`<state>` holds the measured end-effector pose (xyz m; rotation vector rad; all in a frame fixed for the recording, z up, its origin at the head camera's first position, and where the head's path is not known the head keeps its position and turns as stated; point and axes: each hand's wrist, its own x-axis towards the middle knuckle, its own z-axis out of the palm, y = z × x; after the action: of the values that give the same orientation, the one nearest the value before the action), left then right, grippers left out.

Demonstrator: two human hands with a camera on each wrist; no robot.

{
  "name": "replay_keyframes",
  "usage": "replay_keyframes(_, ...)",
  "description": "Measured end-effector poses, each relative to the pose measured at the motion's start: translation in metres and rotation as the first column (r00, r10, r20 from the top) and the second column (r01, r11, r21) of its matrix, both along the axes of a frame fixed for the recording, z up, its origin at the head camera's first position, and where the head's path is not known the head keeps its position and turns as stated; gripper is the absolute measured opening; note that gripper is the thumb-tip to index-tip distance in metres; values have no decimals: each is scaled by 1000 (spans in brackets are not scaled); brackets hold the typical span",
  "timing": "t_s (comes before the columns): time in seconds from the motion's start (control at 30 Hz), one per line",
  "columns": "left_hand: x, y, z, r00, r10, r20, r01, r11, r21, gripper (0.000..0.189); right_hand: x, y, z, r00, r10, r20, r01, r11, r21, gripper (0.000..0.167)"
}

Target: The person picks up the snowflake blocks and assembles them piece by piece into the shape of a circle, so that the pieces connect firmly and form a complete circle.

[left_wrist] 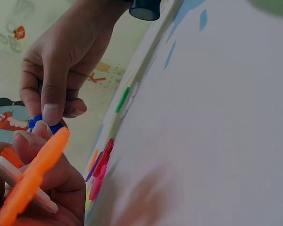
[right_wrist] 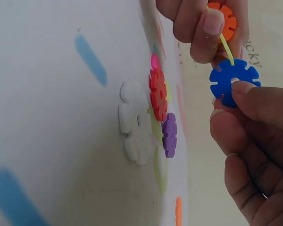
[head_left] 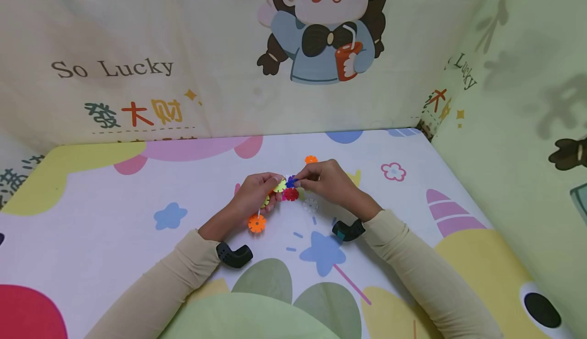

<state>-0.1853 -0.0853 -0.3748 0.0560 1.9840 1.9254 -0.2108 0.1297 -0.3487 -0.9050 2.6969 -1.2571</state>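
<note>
My left hand grips a small chain of notched plastic snowflake discs. An orange disc hangs at its lower end, joined to a white disc in the left wrist view. At the upper end a yellow disc stands out by the fingertips, edge-on in the right wrist view. Between thumb and fingers, my right hand pinches a blue disc. The blue disc's rim meets the yellow disc's edge; how deep the notches engage, I cannot tell. The left fingers hide part of the chain.
Loose discs lie on the printed tablecloth just beyond and below the hands: a red disc, a purple disc, a white disc and, farther back, an orange disc. A cloth wall rises behind the table.
</note>
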Motion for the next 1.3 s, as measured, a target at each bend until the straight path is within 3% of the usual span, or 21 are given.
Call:
replay_keyframes(0.33, 1, 2, 0, 999, 31, 28, -30, 999, -18, 34, 3, -4, 1, 997, 31, -65, -29, 999, 30, 12)
replay_keyframes(0.8, 1, 1, -2, 999, 36, -7, -36, 999, -24, 34, 8, -14, 4, 990, 70, -123, -61, 995, 77, 9)
replay_keyframes(1.0, 2, 0, 0, 999, 47, -28, -47, 999, -15, 33, 6, -15, 3, 984, 77, -160, -72, 997, 38, 9)
replay_keyframes(1.3, 3, 2, 1, 999, 23, -46, -27, 997, -78, 33, 7, -13, -4, 991, 73, -112, -69, 997, 42, 6)
